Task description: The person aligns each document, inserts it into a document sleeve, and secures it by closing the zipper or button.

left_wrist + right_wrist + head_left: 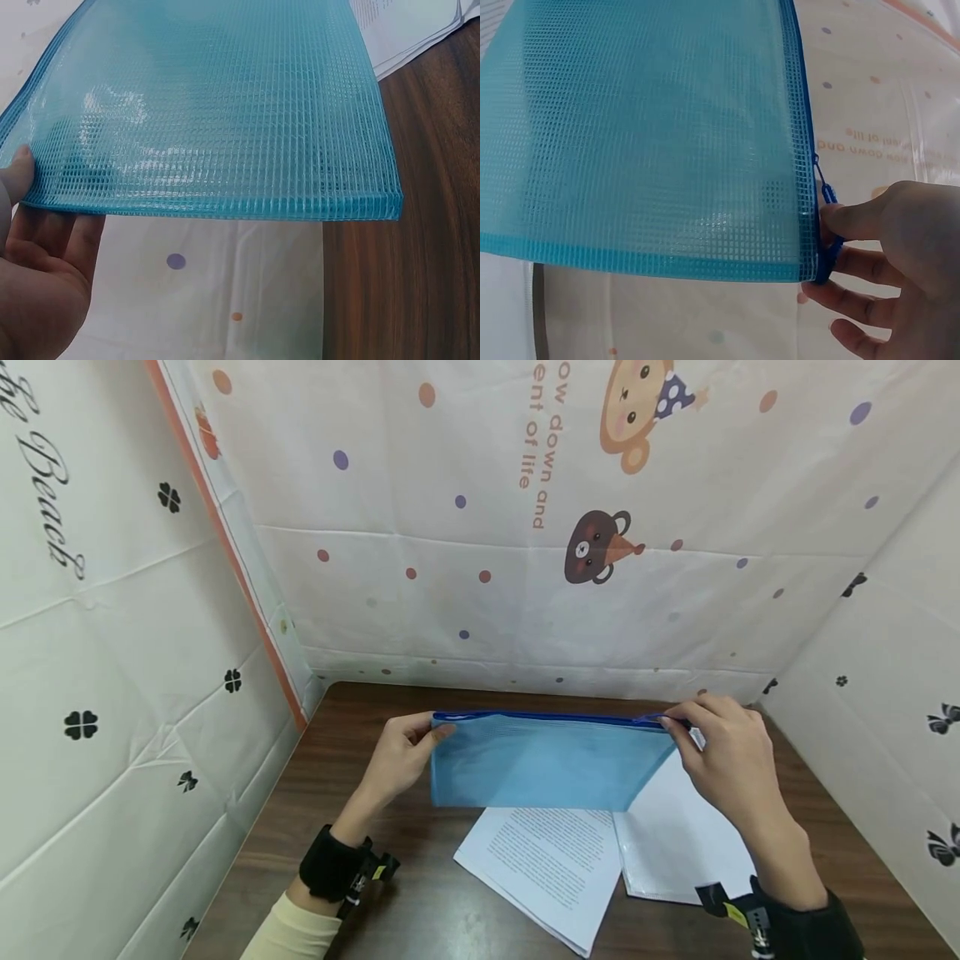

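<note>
A blue mesh zipper pouch [551,764] is held up above the table, its dark blue zipper edge along the top. My left hand [397,753] pinches the pouch's upper left corner, thumb in front and fingers behind, as the left wrist view shows. At the upper right corner, my right hand [723,752] pinches the zipper end, with the blue zipper pull [829,193] at thumb and fingertips. Below the pouch lie printed sheets [551,864], their upper part hidden by it. A white plastic sleeve or folder [682,835] lies to their right, partly behind the pouch and right hand.
The brown wooden table [300,852] spreads under the papers. A patterned white cloth backdrop [420,610] rises behind its far edge, and similar cloth walls stand at the left [135,693] and right [870,727].
</note>
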Motion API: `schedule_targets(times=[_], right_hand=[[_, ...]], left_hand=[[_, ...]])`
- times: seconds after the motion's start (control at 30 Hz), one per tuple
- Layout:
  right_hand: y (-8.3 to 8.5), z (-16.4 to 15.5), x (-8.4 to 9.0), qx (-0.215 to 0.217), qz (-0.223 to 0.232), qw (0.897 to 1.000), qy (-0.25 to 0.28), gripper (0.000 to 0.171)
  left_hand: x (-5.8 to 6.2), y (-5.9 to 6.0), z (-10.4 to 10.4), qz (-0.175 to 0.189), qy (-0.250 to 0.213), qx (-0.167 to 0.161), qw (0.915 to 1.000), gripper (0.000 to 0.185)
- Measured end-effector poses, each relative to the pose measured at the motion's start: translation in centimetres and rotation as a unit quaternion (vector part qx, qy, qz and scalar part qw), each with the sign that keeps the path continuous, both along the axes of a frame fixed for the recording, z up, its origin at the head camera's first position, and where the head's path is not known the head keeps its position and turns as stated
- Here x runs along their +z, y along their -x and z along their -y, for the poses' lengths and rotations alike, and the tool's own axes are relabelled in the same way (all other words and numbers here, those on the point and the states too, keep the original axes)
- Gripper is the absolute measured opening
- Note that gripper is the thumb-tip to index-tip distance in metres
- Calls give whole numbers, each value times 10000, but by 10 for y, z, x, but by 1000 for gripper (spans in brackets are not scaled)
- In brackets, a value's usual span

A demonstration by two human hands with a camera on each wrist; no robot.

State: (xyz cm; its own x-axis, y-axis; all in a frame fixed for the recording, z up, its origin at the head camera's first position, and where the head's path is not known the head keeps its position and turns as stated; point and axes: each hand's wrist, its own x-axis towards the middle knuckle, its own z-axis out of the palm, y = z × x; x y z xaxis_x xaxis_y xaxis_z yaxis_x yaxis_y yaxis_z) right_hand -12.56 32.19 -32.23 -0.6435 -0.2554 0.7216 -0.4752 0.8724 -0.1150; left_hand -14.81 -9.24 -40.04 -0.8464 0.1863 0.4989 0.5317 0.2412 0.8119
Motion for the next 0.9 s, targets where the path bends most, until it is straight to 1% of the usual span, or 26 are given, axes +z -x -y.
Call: schedule_targets(times=[0.23, 0.4, 0.6, 0.67, 0.77, 0.9], right_hand=[[-1, -5, -4, -115, -79, 9998, 136, 14], [-2, -10, -5, -460, -44, 9986, 259, 14], [0, -20, -6, -831, -160, 9954, 453, 13], [2, -22, -9, -947, -72, 9936, 609, 12], [6, -24, -16, -1138, 175, 9899, 826, 11], [13, -23, -26, -1238, 167, 9853, 1166, 14]], left_hand=[[-2, 1, 0, 13, -145, 46, 9999, 17], [-3, 2, 5, 5, -252, 129, 9996, 15], [-3, 4, 10, -14, -322, 222, 9992, 16], [-2, 4, 10, -100, -277, 219, 9993, 16], [0, 5, 8, -307, -189, 207, 9991, 18], [2, 5, 3, -678, -211, 239, 9972, 19]])
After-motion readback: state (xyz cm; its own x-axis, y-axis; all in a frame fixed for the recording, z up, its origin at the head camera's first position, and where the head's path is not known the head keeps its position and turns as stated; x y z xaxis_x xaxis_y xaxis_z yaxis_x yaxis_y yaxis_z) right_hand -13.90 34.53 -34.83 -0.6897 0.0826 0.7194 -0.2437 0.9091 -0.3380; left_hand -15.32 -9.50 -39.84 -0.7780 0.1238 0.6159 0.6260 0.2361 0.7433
